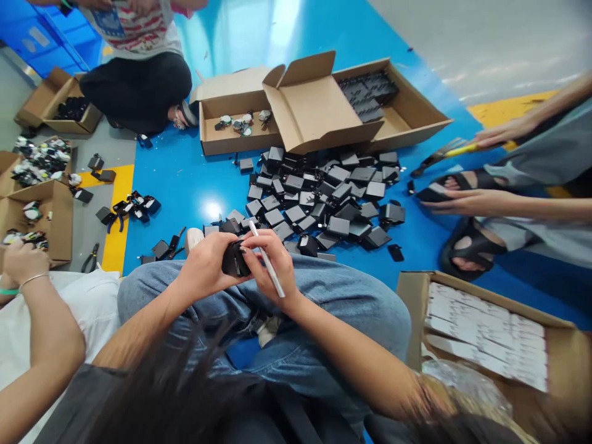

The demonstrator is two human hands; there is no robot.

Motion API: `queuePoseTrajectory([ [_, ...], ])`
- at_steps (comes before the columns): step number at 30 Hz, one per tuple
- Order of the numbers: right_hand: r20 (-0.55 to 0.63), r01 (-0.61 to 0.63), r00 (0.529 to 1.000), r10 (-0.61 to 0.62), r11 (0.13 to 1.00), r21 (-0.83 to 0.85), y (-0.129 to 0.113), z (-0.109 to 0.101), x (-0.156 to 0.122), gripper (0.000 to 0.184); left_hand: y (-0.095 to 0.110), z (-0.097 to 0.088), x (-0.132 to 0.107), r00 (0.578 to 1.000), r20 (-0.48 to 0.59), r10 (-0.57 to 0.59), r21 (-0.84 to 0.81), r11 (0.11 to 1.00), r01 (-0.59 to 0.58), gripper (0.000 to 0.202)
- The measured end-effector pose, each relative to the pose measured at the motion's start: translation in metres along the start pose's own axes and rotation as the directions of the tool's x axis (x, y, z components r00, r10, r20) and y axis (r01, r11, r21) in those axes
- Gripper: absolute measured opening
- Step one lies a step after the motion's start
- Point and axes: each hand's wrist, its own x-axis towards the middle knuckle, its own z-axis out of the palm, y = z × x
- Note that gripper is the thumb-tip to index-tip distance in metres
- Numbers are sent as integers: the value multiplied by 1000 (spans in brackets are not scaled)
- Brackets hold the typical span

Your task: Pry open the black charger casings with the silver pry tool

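Note:
Above my lap, my left hand [207, 264] is closed around a small black plastic case [230, 261]. A gap runs along the case's side that faces my right hand. My right hand [274, 266] holds a slim white pen-like stick [267, 259] slantwise between its fingers. The fingertips of that same hand also touch the case's edge. Whether the stick's tip touches anything I cannot tell. Just past my knees lies a loose heap of similar black and grey boxy cases [319, 197] on the blue floor.
Behind the heap stand cardboard boxes, one with small parts [217, 145], another with dark grey pieces [423, 126]. A box of white packs [416, 308] is at my right. Pliers [91, 259] lie left. A co-worker's hand holds a yellow-handled tool [462, 150]; others sit nearby.

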Motion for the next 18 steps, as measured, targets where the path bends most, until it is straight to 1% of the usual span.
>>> queuePoseTrajectory([
  [2,19,-182,983,181,983,35,5,-1,2,15,-3,-1,2,999,36,3,35,999,-4,56],
  [4,61,-369,930,364,921,128,12,-1,6,26,-7,-3,4,998,66,1,65,998,-5,58],
  [5,95,-439,898,429,880,179,15,0,8,31,-9,-5,4,997,83,-9,78,997,3,59],
  [7,141,-513,858,493,820,253,21,-1,13,39,-15,-11,7,990,131,-55,84,996,44,61],
  [9,115,-535,843,525,798,277,25,-3,19,42,-28,-22,11,976,181,-119,69,992,108,59],
  [10,85,-541,837,541,792,284,26,-6,21,42,-38,-29,14,966,203,-158,69,987,147,58],
  [11,58,-550,826,560,781,294,27,-8,23,42,-51,-36,17,952,228,-205,85,978,191,58],
  [13,27,-562,812,584,767,309,27,-14,26,41,-85,-50,23,913,265,-312,160,947,277,60],
  [15,30,-557,816,577,773,302,27,-17,27,39,-129,-60,26,861,280,-424,255,898,359,63],
  [18,50,-538,840,541,815,215,30,-17,26,35,-194,-63,21,806,247,-537,340,827,447,60],
])
